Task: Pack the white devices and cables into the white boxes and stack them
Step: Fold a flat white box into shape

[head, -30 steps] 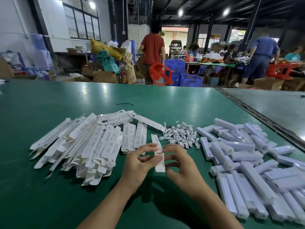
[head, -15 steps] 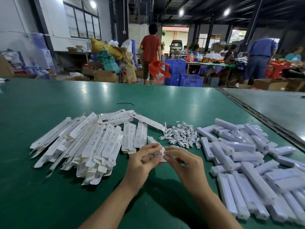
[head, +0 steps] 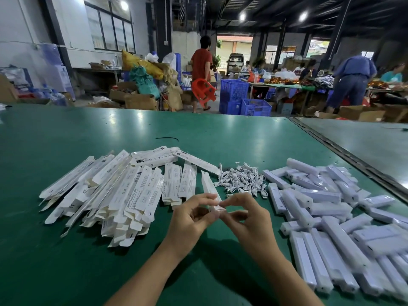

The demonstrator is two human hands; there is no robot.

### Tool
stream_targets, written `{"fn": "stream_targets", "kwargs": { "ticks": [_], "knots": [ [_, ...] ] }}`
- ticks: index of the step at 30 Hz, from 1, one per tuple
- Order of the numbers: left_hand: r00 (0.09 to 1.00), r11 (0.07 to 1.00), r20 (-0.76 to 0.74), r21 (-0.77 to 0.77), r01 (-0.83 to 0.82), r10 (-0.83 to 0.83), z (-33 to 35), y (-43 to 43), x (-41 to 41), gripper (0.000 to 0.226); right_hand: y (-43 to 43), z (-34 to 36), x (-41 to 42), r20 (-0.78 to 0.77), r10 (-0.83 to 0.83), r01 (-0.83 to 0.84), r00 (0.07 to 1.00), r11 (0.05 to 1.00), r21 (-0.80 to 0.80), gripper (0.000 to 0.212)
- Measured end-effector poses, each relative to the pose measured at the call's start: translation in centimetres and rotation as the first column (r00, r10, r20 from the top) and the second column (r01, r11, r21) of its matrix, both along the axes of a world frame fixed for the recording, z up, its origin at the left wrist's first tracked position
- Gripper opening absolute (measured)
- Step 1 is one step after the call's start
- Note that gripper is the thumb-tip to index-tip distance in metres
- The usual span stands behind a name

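Boxes of white cardboard [head: 106,191], long, narrow, printed and folded flat, lie in a loose fanned heap on the left part of a broad green table top [head: 66,133]. A thin black strand [head: 166,138] lies alone on the green surface behind them. Just right of the heap, near the table's front edge, a person's two bare forearms reach in from below and the hands meet. The left hand [head: 189,221] has its fingers curled and pinches, between thumb and forefinger, the near end of one narrow white box [head: 208,184]. The right hand [head: 249,221], fingers likewise curled, pinches the same end from the other side, its fingertips on the small end flap. The box runs away from the hands, its far end pointing toward the back of the table; whether that far end rests on the surface cannot be told. Beyond the right hand sits a tangled mound of short white cables [head: 240,180], close beside the held box but apart from it. Farther right, white bar-shaped devices in clear wrapping [head: 331,217] are piled criss-cross, running out of view at the right. Past the table, on the workshop floor, a person in a red shirt [head: 201,65] carries a red plastic stool [head: 203,91] beside stacked blue plastic crates [head: 242,100]. At far right a person in blue clothes [head: 351,78] bends over another table.
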State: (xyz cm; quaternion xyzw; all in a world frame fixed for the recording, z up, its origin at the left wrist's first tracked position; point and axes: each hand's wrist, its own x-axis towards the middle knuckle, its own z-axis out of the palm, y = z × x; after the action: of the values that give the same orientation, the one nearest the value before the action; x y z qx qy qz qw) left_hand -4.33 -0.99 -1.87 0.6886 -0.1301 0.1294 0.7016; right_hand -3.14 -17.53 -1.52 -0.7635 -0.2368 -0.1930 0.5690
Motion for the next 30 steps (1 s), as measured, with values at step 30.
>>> {"fn": "stream_targets", "kwargs": {
  "ticks": [30],
  "knots": [
    [0.94,0.943,-0.317,-0.258,-0.209,0.122,0.5,1.1,0.8,0.032,-1.9,1.3,0.6,0.01,-0.365,0.303,0.931,0.756,-0.581,0.044]
  ]
}}
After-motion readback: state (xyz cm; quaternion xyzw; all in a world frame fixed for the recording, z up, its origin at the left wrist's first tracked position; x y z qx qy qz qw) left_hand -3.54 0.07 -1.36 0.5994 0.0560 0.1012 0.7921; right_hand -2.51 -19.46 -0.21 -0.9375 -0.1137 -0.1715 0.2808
